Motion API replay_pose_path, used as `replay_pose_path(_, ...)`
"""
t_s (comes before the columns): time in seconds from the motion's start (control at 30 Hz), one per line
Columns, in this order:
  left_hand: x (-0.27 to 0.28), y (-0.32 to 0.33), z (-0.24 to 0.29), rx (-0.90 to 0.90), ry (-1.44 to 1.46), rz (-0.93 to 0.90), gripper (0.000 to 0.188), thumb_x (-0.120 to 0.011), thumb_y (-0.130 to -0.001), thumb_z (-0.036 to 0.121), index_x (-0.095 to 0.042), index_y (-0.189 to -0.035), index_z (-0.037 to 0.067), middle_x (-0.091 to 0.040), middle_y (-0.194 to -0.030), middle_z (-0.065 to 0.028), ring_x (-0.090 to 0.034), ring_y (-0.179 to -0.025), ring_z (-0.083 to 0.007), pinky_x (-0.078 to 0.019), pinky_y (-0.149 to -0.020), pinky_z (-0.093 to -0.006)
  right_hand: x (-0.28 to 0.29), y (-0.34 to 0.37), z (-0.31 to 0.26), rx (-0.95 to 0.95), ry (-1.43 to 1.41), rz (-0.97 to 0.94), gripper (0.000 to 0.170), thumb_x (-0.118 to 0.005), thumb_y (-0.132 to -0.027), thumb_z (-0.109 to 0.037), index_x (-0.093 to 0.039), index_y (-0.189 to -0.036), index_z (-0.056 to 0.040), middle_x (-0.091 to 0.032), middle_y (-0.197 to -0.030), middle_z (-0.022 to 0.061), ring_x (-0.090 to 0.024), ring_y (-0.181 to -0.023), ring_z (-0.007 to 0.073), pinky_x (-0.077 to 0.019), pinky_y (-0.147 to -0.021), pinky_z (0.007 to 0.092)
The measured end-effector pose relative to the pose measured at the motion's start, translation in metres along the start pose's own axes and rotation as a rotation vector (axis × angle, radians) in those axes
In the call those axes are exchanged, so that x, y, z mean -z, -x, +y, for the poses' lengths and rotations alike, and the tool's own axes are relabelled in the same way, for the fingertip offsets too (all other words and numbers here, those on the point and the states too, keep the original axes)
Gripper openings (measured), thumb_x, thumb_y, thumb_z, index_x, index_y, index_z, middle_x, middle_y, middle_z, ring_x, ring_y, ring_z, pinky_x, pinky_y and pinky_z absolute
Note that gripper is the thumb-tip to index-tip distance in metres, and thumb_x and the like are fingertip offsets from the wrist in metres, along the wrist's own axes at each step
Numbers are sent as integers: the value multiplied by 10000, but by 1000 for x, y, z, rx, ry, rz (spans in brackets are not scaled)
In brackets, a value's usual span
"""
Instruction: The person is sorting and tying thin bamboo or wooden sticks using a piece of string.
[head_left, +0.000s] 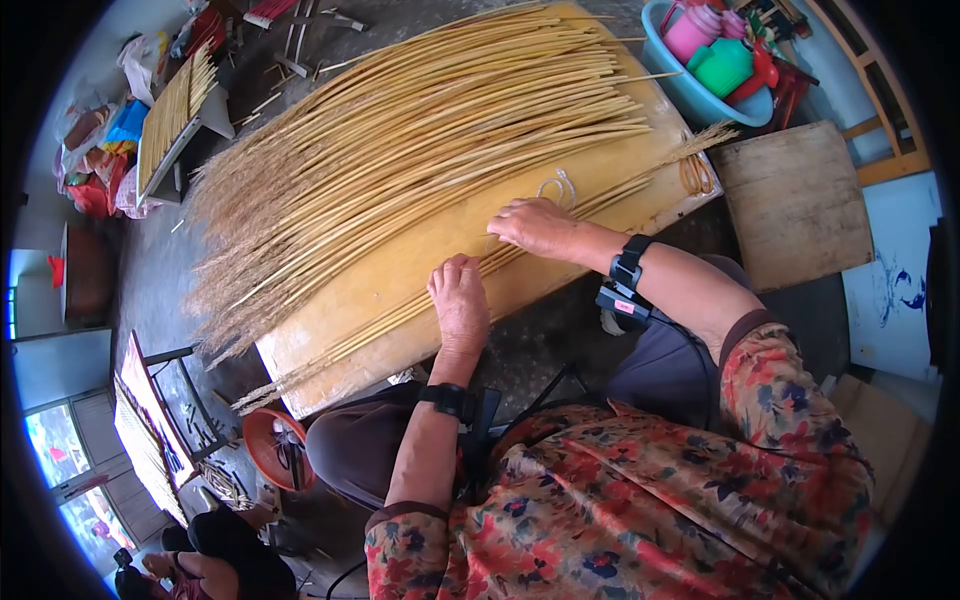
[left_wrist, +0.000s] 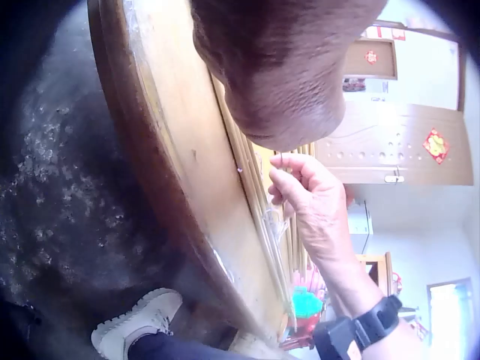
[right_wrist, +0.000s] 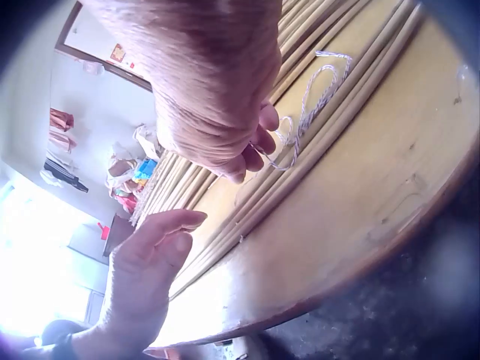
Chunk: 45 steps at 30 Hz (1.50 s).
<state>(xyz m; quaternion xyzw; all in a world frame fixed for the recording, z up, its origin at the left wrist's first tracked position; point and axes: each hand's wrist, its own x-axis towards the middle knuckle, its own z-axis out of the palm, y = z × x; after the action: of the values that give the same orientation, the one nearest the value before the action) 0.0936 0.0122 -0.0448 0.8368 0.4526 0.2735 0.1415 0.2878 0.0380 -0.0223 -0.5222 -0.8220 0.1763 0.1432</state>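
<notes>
A thin bundle of reed stalks [head_left: 385, 318] lies along the near side of the yellow board [head_left: 400, 255]. Over it my right hand [head_left: 540, 228] pinches a white string [right_wrist: 307, 112]; its loose loops trail onto the stalks and board. To the left, my left hand [head_left: 460, 305] is close above the same bundle, its thumb and index finger bent toward each other in the right wrist view. I cannot tell whether that left hand holds the string. Many more reed stalks [head_left: 440, 130] with feathery heads [head_left: 250, 200] spread across the far part of the board.
Beyond the board's far right corner stands a blue basin [head_left: 665, 60] with pink and green plastic items. A coil of brown cord [head_left: 696, 177] lies at the right edge. A wooden panel [head_left: 795, 200] is beside it. An orange basin [head_left: 270, 450] sits on the floor at left.
</notes>
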Motion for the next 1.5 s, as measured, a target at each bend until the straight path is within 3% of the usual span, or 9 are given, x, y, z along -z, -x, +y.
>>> replay_pose_path(0.1, -10, -2, 0, -48, -12, 29, 200, -538, -735, 27, -568, -931, 52, -517, -971, -94, -476, -925, -272, -367, -807, -387, -6, -8, 1, 112, 171, -29, 78, -512, -745, -123, -547, -773, -59, -591, -760, 107, -572, -782, 288, -457, -665, 375)
replay_pose_path(0.4, -37, -9, 4, 31, 25, 64, 161, -542, -755, 61, -592, -907, 77, -540, -943, -80, -486, -911, -259, -376, -781, -380, -22, -19, 3, 62, 352, -50, 84, -490, -736, -119, -517, -739, -39, -565, -698, 113, -577, -697, 267, -469, -643, 358)
replay_pose_path(0.7, -39, -4, 7, 74, 140, 54, 284, -477, -692, -47, -583, -932, 60, -534, -974, -115, -472, -922, -301, -378, -812, -394, -21, -21, 0, 107, 267, -36, 122, -508, -740, -153, -551, -746, -39, -598, -748, 121, -595, -751, 270, -477, -660, 373)
replay_pose_path(1.03, -41, -3, 6, 67, 136, 50, 211, -479, -737, 27, -570, -924, 64, -522, -993, -119, -466, -938, -304, -380, -817, -397, -25, -18, 5, 134, 245, 12, 132, -486, -763, -162, -543, -779, -44, -593, -789, 125, -588, -774, 279, -472, -683, 370)
replay_pose_path(1.2, -41, -5, 3, 14, 141, 95, 238, -479, -717, 30, -559, -940, 45, -511, -983, -120, -466, -933, -297, -381, -816, -393, -12, -16, 9, -102, 22, -34, 126, -512, -763, -208, -561, -728, -97, -576, -764, 119, -577, -777, 294, -450, -649, 412)
replay_pose_path(1.3, -25, -13, 9, -31, 158, 101, 218, -490, -709, 33, -554, -917, 33, -518, -962, -119, -476, -911, -305, -384, -810, -400, 14, -16, 4, -204, 12, 77, 127, -537, -751, -211, -571, -684, -110, -559, -727, 101, -570, -765, 291, -439, -626, 413)
replay_pose_path(1.4, 17, -23, 4, -30, 154, -73, 138, -501, -756, 51, -568, -874, 23, -556, -909, -131, -503, -894, -302, -401, -797, -387, 30, -14, 6, -15, 222, 336, 120, -554, -743, -206, -584, -681, -108, -547, -715, 82, -566, -754, 268, -446, -625, 393)
replay_pose_path(1.47, 48, -32, -4, -109, 84, -487, 123, -510, -778, 98, -580, -838, 17, -575, -852, -141, -524, -873, -292, -418, -766, -385, 30, -14, 2, -37, 220, 280, 129, -550, -751, -214, -587, -692, -106, -545, -724, 77, -560, -761, 263, -444, -631, 389)
replay_pose_path(1.5, 62, -36, -6, -118, 85, -482, 123, -510, -778, 98, -580, -838, 17, -575, -852, -141, -524, -873, -292, -418, -766, -385, 30, -14, 1, -61, 212, 222, 138, -547, -759, -222, -590, -703, -103, -542, -733, 71, -555, -768, 258, -442, -637, 386)
